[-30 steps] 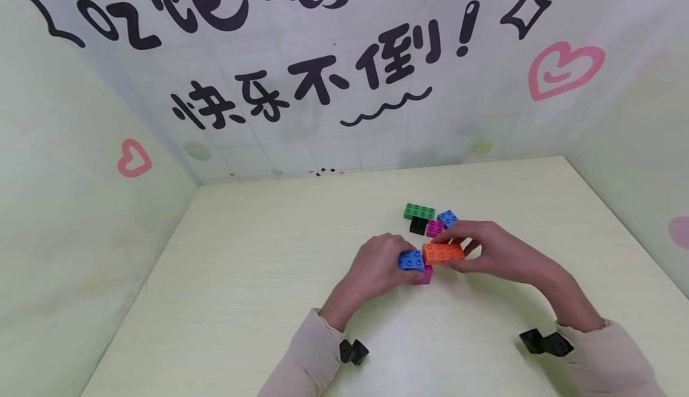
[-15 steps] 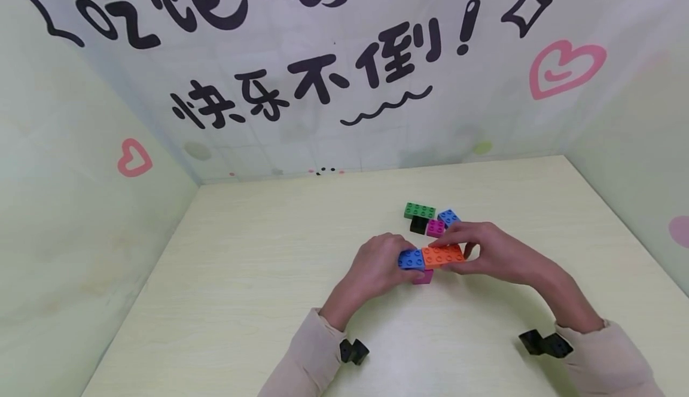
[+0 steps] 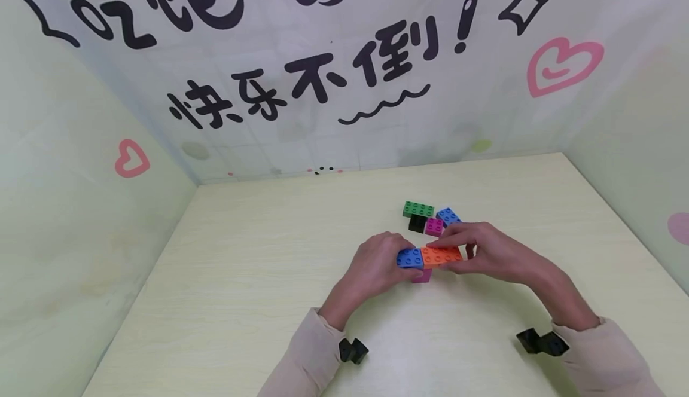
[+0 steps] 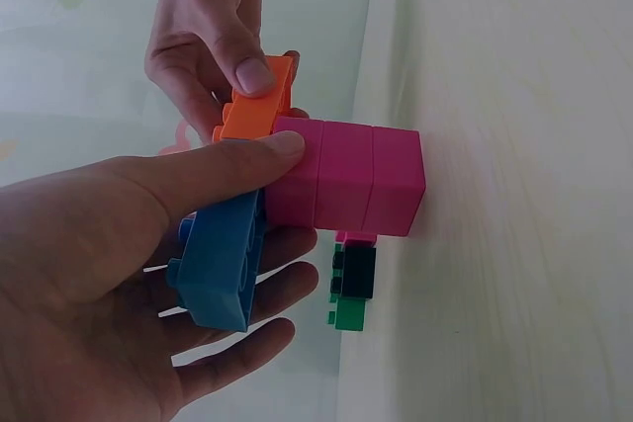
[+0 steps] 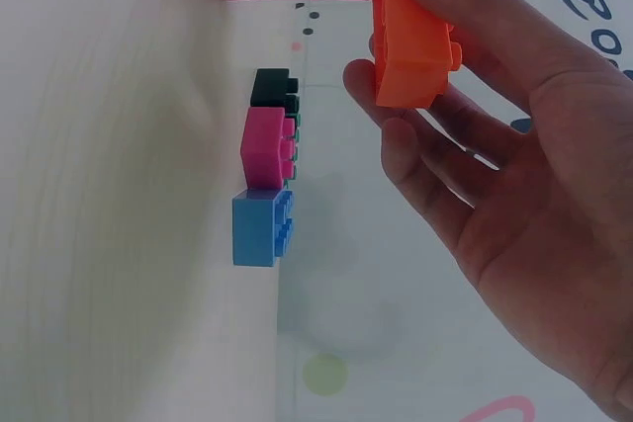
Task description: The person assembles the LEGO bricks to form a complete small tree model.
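A stack of three pink bricks [image 4: 346,180] stands upright on the table, with a blue brick [image 3: 409,258] and an orange brick [image 3: 441,257] lying side by side across its top. Both overhang the stack on opposite sides. My left hand [image 3: 379,259] pinches the blue brick, its thumb reaching over to the top pink brick while the other fingers lie on the far side. From the right, my right hand [image 3: 487,250] holds the orange brick between thumb and fingers. Whether the orange brick is pressed fully down cannot be told.
Behind the hands lie a green brick [image 3: 418,208], a black brick [image 3: 417,223], a small pink brick [image 3: 434,226] and another blue brick [image 3: 448,216], close together. Printed walls border the pale table [image 3: 242,277] at the back and sides.
The orange brick, held raised and tilted over the stack one second ago, has come down level beside the blue brick. My left hand has stayed almost still.
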A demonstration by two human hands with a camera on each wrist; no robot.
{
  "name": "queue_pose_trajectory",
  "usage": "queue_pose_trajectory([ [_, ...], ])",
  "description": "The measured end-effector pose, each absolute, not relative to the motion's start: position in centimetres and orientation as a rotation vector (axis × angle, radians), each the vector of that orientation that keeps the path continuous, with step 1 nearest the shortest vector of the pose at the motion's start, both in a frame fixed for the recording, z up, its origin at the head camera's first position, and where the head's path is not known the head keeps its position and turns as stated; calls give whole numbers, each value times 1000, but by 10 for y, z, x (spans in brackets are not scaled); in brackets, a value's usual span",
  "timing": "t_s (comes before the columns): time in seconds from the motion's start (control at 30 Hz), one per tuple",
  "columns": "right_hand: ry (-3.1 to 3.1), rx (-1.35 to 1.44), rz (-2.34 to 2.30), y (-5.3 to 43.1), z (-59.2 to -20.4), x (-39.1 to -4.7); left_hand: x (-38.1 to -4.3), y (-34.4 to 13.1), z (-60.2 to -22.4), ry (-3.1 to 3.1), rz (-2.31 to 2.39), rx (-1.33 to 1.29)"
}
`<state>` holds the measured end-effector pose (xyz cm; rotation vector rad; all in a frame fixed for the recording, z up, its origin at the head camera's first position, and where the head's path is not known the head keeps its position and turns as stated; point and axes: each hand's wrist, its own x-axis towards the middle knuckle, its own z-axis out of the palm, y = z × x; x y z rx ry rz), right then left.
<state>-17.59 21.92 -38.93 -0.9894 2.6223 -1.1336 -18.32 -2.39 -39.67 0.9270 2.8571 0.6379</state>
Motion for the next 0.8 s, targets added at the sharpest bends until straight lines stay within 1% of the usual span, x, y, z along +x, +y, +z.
queue_pose_trajectory([
  [0.27, 2677, -910, -1066, 214, -388, -175, -183, -25, -398, 2853, 659, 940],
  [0.4, 2666, -869, -1126, 209, -389, -175, -184, -25, -398, 2852, 669, 943],
  [0.8, 2653, -884, -1244, 199, -397, -175, -185, -26, -398, 2838, 666, 936],
])
